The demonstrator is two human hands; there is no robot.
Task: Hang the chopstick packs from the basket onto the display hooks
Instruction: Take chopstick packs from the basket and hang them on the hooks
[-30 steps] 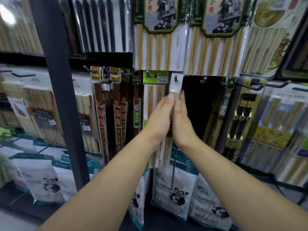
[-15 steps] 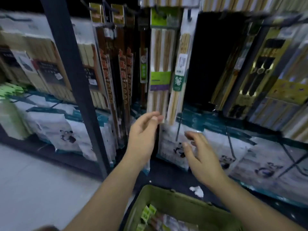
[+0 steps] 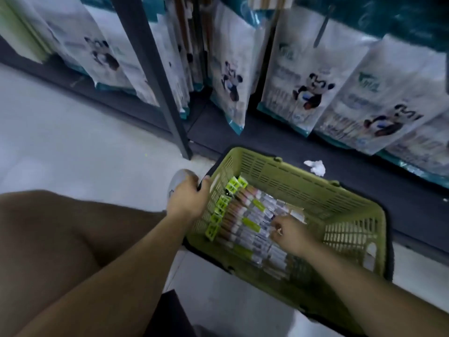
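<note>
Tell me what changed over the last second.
Both hands dropped from the display hooks, letting go of the pack they had hung there. The left hand now grips the rim of the basket; the right hand has reached into the chopstick packs, fingers curled, though a grip is unclear. The view tilted down to the floor. The panda bags hang as before.

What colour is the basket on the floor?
The basket is olive green, with slotted plastic walls. The head view, the only one, shows it clearly.
</note>
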